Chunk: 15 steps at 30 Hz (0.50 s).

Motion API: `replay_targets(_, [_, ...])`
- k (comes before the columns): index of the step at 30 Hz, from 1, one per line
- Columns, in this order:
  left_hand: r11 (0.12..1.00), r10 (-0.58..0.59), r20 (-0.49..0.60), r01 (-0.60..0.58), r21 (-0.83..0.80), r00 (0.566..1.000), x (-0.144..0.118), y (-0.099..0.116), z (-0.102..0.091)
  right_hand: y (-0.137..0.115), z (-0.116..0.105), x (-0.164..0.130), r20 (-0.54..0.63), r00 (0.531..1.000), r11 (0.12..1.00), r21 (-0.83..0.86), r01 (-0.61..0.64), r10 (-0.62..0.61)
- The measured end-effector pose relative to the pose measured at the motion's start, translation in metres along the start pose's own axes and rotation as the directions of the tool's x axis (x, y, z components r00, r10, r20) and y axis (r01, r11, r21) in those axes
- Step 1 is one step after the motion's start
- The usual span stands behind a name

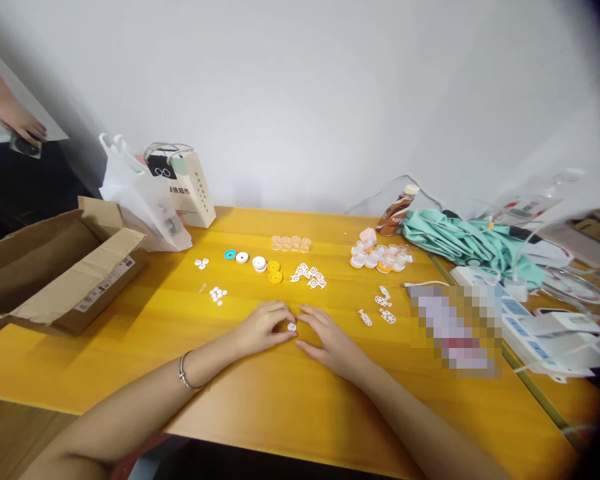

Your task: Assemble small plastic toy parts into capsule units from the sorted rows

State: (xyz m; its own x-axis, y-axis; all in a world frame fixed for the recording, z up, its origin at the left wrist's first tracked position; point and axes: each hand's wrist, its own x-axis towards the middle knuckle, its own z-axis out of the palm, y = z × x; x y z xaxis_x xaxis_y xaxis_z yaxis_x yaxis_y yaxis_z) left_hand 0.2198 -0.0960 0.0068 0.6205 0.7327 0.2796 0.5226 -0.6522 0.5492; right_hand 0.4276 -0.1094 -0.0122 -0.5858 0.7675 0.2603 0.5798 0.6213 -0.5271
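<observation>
My left hand (263, 327) and my right hand (330, 340) rest close together on the yellow table (280, 400). Both sets of fingertips pinch a small white round part (291, 327) between them. A silver bracelet (184, 373) circles my left wrist. Beyond the hands lie white lattice pieces (309, 275), yellow discs (275, 271), white discs (259, 263), a teal ring (229, 255) and a cluster of small white buttons (217, 294).
An open cardboard box (55, 273) sits at the left, with a white plastic bag (140, 200) and paper bag (195, 190) behind it. Clear cups (291, 243), a pile of round capsules (380, 257), a bottle (397, 210), teal cloth (460, 243) and power strips (530, 327) stand right. Another person's hand (20, 123) is at far left.
</observation>
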Motion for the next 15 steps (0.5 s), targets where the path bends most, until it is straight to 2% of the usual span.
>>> replay_targets(2, [1.0, -0.008, -0.051, 0.007, -0.019, 0.999, -0.001, 0.0, -0.01, 0.0, -0.001, 0.0, 0.0, 1.0, 1.0, -0.007, -0.003, 0.003])
replay_targets(4, [1.0, -0.029, -0.158, 0.028, -0.006, 0.987, 0.0, -0.005, -0.024, 0.0, -0.002, -0.001, 0.005, 1.0, 1.0, -0.013, -0.007, 0.007])
replay_targets(6, [0.995, -0.075, -0.285, 0.089, 0.037, 0.956, 0.001, -0.018, -0.043, 0.0, -0.003, -0.002, 0.012, 1.0, 1.0, -0.014, -0.009, 0.009])
replay_targets(8, [0.974, -0.159, -0.364, 0.205, 0.091, 0.918, 0.003, -0.04, -0.063, 0.001, -0.003, -0.002, 0.017, 1.0, 1.0, -0.012, -0.01, 0.01])
replay_targets(9, [0.956, -0.204, -0.373, 0.266, 0.123, 0.905, 0.004, -0.053, -0.073, 0.001, -0.003, -0.002, 0.017, 1.0, 1.0, -0.011, -0.011, 0.012])
replay_targets(12, [0.859, -0.353, -0.308, 0.436, 0.267, 0.884, 0.009, -0.092, -0.097, 0.0, -0.004, -0.002, 0.018, 1.0, 1.0, -0.008, -0.011, 0.011])
replay_targets(15, [0.808, -0.396, -0.263, 0.47, 0.355, 0.88, 0.014, -0.119, -0.109, -0.001, -0.005, -0.002, 0.019, 1.0, 1.0, -0.003, -0.008, 0.008])
